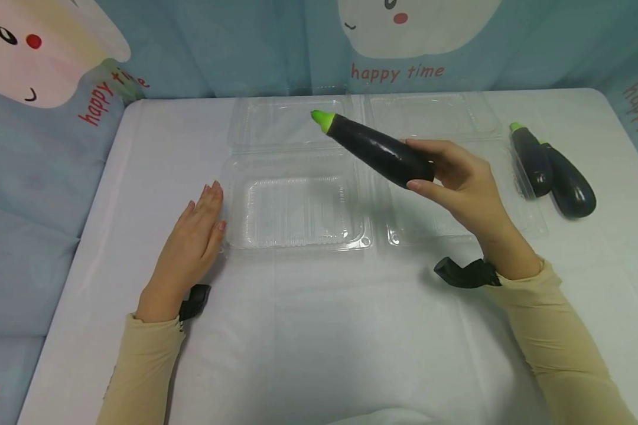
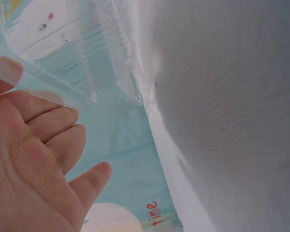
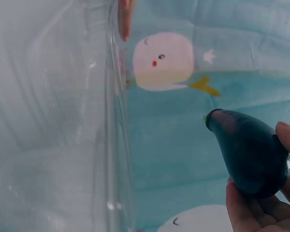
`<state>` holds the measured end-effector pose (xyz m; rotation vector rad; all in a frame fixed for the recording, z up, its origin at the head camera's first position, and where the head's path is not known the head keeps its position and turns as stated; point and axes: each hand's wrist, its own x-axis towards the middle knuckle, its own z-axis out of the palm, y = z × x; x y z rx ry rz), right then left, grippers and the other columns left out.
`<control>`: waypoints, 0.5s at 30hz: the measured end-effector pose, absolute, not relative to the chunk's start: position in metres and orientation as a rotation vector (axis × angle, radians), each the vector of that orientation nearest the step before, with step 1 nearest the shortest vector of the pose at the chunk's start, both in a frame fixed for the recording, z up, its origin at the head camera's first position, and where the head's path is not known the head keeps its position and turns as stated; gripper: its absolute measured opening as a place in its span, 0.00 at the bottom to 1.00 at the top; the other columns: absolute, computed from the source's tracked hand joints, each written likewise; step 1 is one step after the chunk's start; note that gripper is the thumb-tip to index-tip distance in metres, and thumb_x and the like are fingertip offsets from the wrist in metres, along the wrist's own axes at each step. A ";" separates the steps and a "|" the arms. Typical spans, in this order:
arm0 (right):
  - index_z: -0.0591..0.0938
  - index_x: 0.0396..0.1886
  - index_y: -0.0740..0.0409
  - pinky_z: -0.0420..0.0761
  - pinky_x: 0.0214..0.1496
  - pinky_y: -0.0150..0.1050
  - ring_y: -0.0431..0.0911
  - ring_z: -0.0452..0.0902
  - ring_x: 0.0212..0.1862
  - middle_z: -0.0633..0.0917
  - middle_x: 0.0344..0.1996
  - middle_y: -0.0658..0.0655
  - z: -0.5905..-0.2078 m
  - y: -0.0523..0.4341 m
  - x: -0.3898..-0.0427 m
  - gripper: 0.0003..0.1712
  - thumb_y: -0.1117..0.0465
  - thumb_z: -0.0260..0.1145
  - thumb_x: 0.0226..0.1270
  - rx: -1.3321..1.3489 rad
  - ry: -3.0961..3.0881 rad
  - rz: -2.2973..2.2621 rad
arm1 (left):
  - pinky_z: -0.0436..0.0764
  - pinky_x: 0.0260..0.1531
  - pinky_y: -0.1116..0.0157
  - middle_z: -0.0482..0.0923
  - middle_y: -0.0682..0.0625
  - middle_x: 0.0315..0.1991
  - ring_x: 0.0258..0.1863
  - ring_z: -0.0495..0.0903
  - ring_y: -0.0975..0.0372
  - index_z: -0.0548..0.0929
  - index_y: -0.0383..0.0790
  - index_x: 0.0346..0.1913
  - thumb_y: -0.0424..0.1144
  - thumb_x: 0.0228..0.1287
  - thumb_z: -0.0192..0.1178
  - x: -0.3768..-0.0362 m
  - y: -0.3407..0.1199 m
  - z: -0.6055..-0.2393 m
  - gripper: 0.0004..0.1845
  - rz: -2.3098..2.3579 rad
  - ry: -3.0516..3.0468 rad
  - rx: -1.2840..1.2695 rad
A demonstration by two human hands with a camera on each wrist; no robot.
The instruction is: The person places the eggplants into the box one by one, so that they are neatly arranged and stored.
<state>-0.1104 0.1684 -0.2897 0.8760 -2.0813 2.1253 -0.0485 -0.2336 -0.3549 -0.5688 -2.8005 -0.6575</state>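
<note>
2 spare eggplants (image 1: pixel 553 171) on the white table (image 1: pixel 308 330), blue cartoon backdrop (image 1: pixel 42 147) behind.

Near half of the white table (image 1: pixel 308 330) is wide open for a hand to move through. Further back, two open clear clamshell boxes (image 1: pixel 298 200) (image 1: pixel 436 118) sit side by side, and two spare eggplants (image 1: pixel 555 171) crowd the right edge.
</note>
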 end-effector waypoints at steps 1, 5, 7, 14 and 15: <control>0.76 0.56 0.72 0.74 0.48 0.32 0.50 0.73 0.46 0.80 0.54 0.60 -0.291 0.166 -0.110 0.26 0.78 0.67 0.56 0.893 -2.101 2.104 | 0.52 0.68 0.48 0.56 0.35 0.70 0.71 0.54 0.50 0.56 0.26 0.71 0.36 0.74 0.45 -0.048 -0.234 -0.355 0.28 -0.657 -2.799 -0.569; 0.77 0.56 0.72 0.73 0.48 0.33 0.49 0.74 0.46 0.80 0.52 0.60 -0.294 0.157 -0.110 0.26 0.77 0.68 0.56 0.926 -2.156 2.067 | 0.53 0.68 0.47 0.56 0.35 0.70 0.71 0.55 0.50 0.56 0.27 0.71 0.36 0.74 0.45 -0.048 -0.234 -0.355 0.28 -0.661 -2.790 -0.570; 0.77 0.56 0.70 0.74 0.49 0.33 0.49 0.74 0.46 0.81 0.52 0.59 -0.296 0.153 -0.110 0.26 0.78 0.68 0.55 0.925 -2.169 2.081 | 0.53 0.68 0.47 0.57 0.35 0.70 0.71 0.55 0.49 0.56 0.27 0.71 0.36 0.74 0.46 -0.048 -0.233 -0.355 0.28 -0.663 -2.784 -0.571; 0.75 0.55 0.75 0.76 0.52 0.34 0.49 0.76 0.49 0.81 0.53 0.57 -0.301 0.140 -0.109 0.28 0.84 0.66 0.51 1.006 -2.207 2.044 | 0.53 0.68 0.47 0.56 0.35 0.70 0.71 0.55 0.49 0.56 0.27 0.71 0.36 0.74 0.45 -0.048 -0.234 -0.354 0.28 -0.661 -2.793 -0.571; 0.75 0.55 0.75 0.76 0.52 0.35 0.49 0.76 0.49 0.81 0.53 0.56 -0.302 0.139 -0.109 0.28 0.84 0.66 0.51 1.018 -2.212 2.038 | 0.52 0.68 0.47 0.56 0.35 0.70 0.71 0.55 0.49 0.55 0.27 0.71 0.37 0.75 0.45 -0.048 -0.234 -0.354 0.28 -0.665 -2.797 -0.570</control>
